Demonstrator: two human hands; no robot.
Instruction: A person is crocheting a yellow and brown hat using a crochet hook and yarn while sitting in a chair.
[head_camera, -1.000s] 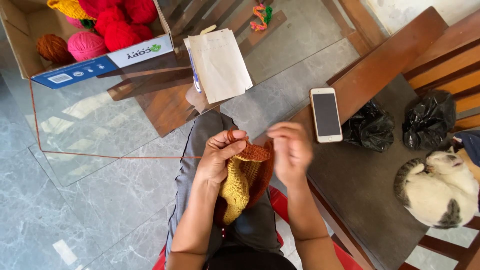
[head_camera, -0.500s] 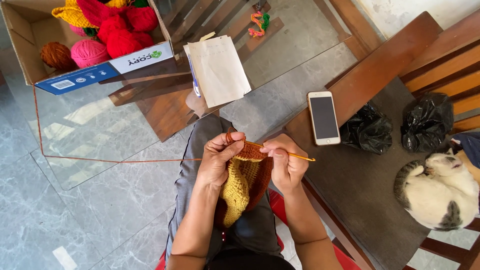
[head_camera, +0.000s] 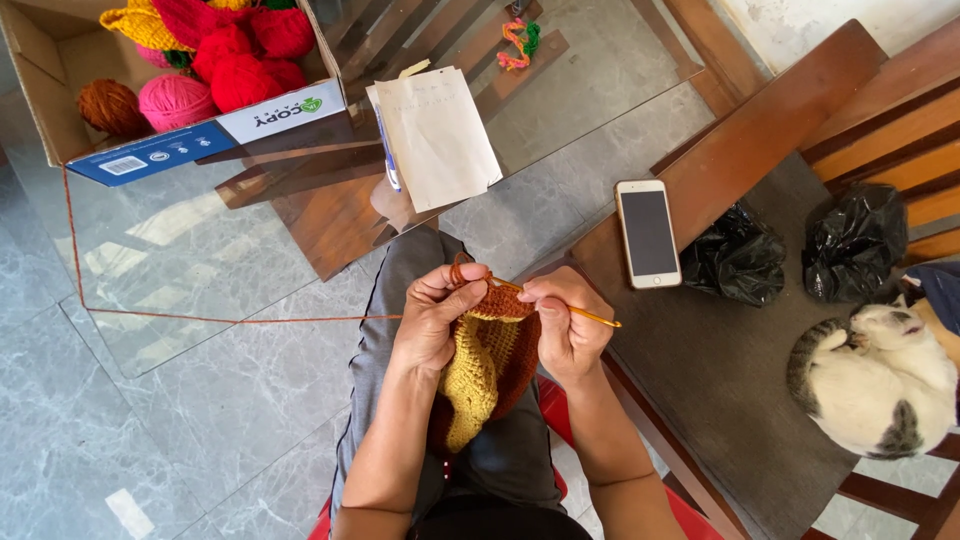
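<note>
Grey marbled floor tiles (head_camera: 180, 440) underfoot, with a glass table (head_camera: 200, 270) over them and a dark wooden bench (head_camera: 720, 370) at my right.

1. Crochet piece (head_camera: 490, 370), mustard yellow and rust brown, hanging over my lap between both hands, just off the near edge of the glass table.
2. My left hand (head_camera: 432, 318), fingers closed, pinching the top rim of the crochet piece; the rust yarn strand (head_camera: 230, 320) runs from it leftward across the glass and up its left edge.
3. My right hand (head_camera: 562, 325), closed around an orange crochet hook (head_camera: 590, 317), whose tail points out to the right; its tip is at the rim of the work.
4. Cardboard box (head_camera: 50, 110) at the far left corner of the table, holding yarn balls (head_camera: 235, 60) in red, pink, brown and yellow.
5. Paper sheet (head_camera: 440, 135) with a blue pen along its left edge, at the far edge of the table.
6. White smartphone (head_camera: 648, 233), screen dark, on the bench's far edge.
7. Two black plastic bags (head_camera: 738, 262), further right on the bench.
8. White and grey cat (head_camera: 880, 375), curled at the bench's right edge.
</note>
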